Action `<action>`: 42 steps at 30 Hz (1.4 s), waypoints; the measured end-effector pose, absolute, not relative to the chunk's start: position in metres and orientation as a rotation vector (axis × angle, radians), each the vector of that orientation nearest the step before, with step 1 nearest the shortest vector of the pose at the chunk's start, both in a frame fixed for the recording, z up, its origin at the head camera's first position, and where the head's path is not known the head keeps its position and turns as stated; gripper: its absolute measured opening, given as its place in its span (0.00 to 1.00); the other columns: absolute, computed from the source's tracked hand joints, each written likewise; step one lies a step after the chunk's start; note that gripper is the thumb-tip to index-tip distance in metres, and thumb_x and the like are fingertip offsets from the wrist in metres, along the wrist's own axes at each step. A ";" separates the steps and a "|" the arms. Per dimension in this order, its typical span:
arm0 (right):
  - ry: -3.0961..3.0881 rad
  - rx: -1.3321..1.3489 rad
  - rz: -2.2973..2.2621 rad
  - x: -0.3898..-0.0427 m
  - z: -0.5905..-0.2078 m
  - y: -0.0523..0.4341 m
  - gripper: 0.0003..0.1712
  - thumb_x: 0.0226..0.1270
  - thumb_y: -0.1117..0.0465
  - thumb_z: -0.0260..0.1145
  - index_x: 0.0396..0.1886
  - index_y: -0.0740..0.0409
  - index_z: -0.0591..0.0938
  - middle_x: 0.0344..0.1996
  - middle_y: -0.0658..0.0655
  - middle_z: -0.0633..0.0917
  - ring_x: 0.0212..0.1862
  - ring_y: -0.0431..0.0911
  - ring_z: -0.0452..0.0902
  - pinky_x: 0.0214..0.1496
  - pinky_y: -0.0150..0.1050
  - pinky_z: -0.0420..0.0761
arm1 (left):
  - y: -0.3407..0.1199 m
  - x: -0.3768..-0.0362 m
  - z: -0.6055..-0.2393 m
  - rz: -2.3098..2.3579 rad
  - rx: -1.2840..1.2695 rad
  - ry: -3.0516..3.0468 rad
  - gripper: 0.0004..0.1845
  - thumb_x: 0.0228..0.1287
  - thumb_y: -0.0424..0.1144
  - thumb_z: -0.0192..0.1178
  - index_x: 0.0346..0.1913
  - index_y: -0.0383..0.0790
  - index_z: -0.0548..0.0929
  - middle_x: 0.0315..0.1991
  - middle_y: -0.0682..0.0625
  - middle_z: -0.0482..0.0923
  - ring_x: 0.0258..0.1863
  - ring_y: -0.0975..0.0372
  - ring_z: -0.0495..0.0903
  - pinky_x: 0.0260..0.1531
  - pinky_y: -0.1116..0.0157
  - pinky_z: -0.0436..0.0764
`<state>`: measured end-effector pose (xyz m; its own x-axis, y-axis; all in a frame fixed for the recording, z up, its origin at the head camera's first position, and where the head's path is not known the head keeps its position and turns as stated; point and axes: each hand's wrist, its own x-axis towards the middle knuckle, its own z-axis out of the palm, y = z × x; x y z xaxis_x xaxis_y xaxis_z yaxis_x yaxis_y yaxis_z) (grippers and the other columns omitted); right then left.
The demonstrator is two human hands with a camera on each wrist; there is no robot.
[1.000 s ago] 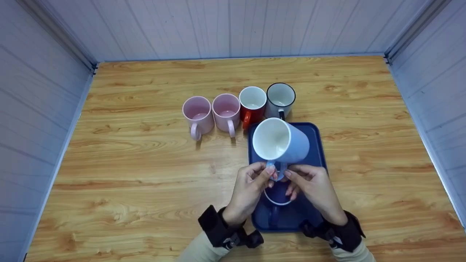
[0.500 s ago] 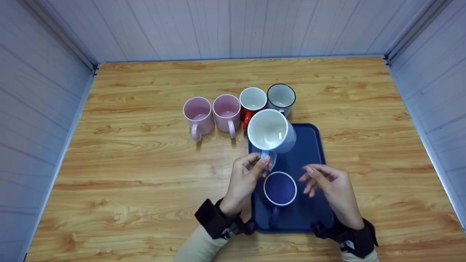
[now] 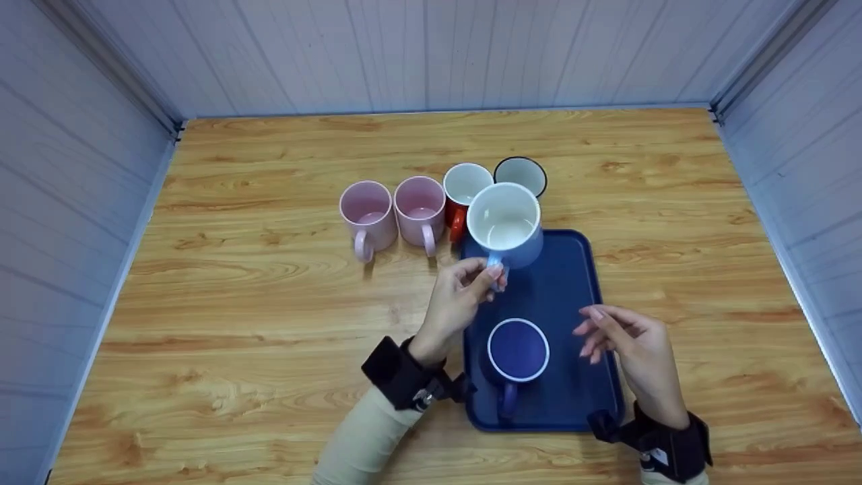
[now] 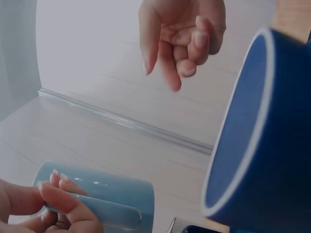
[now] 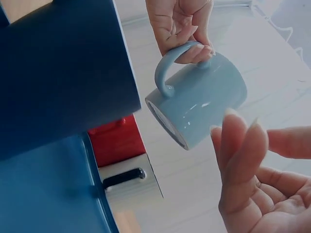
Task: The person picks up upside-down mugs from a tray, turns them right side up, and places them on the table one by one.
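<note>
My left hand (image 3: 454, 303) pinches the handle of a light blue mug (image 3: 522, 250), which hangs in the air above the far part of a dark blue tray (image 3: 559, 283). In the right wrist view the same light blue mug (image 5: 204, 97) shows its glossy side and looped handle. A dark blue mug (image 3: 518, 350) with a white rim stands on the near part of the tray, handle toward me. My right hand (image 3: 640, 350) is over the tray's right edge with loosely bent fingers, touching nothing.
Beyond the tray stand two pink mugs (image 3: 367, 209), a red mug (image 3: 468, 185) with white inside, and a white mug (image 3: 522, 176) with a black rim, partly hidden by the light blue one. Panel walls (image 3: 431, 54) border the wooden table (image 3: 269, 323).
The right hand has let go of the light blue mug's handle and moved right. My left hand has carried that mug away from me, turning it more upright and uncovering the dark blue mug.
</note>
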<state>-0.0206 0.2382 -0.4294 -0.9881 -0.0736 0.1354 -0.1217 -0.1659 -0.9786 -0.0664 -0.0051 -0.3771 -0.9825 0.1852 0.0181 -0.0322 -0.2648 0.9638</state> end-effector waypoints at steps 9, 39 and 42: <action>-2.009 0.120 2.313 -0.016 -0.408 0.233 0.17 0.65 0.68 0.58 0.38 0.86 0.74 0.22 0.66 0.81 0.16 0.49 0.76 0.13 0.36 0.74 | 0.014 -0.089 -0.365 2.321 0.137 1.759 0.10 0.64 0.27 0.53 0.35 0.17 0.76 0.22 0.50 0.75 0.23 0.65 0.72 0.23 0.73 0.70; -1.926 0.060 2.394 -0.014 -0.406 0.242 0.17 0.65 0.71 0.56 0.38 0.91 0.70 0.21 0.68 0.80 0.16 0.49 0.76 0.14 0.35 0.74 | 0.082 -0.148 -0.367 2.112 -0.271 1.739 0.11 0.65 0.31 0.53 0.30 0.28 0.81 0.21 0.49 0.75 0.20 0.65 0.71 0.21 0.74 0.72; -1.938 0.039 2.393 -0.013 -0.407 0.243 0.17 0.65 0.71 0.56 0.38 0.91 0.70 0.21 0.68 0.80 0.16 0.49 0.76 0.14 0.35 0.74 | 0.089 -0.151 -0.370 2.095 -0.311 1.769 0.10 0.64 0.31 0.54 0.28 0.29 0.81 0.20 0.50 0.75 0.18 0.66 0.71 0.19 0.74 0.72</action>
